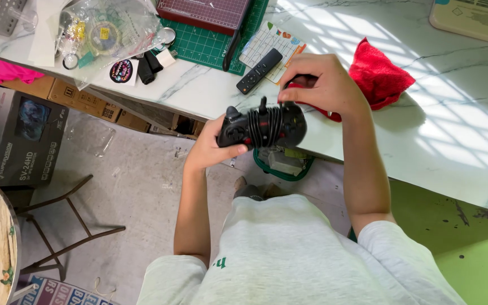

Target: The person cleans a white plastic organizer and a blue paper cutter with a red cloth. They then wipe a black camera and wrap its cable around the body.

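A black plastic game controller with its black cord wound around the middle (262, 125) is held between both hands, in the air just off the near edge of the white marble-patterned tabletop (453, 118). The left hand (213, 148) is closed around the controller's left grip from below, with the thumb laid across its face; the right hand (320, 85) is curled over the right end from above, fingertips pinched at the cord near the top of the windings. Just behind the right hand, a crumpled red cloth (380, 76) is seen lying on the tabletop, touching or nearly touching the wrist. A slim black remote control (259, 70) is laid near the table edge, partly on a printed card with a grid (270, 44), and beside these a green cutting mat (210, 42) is set under a dark red gridded board (204, 12). Farther left, a clear plastic bag of small parts (105, 34) is placed close to the edge. Open room is left below the controller, over the grey concrete floor (136, 186), where a green basket (283, 164) is seen under the table edge. Cardboard boxes (21, 138) are stacked beneath the table at the left, beside a metal-framed stool (69, 226). The right part of the tabletop is crossed by sunlight and lattice shadows.
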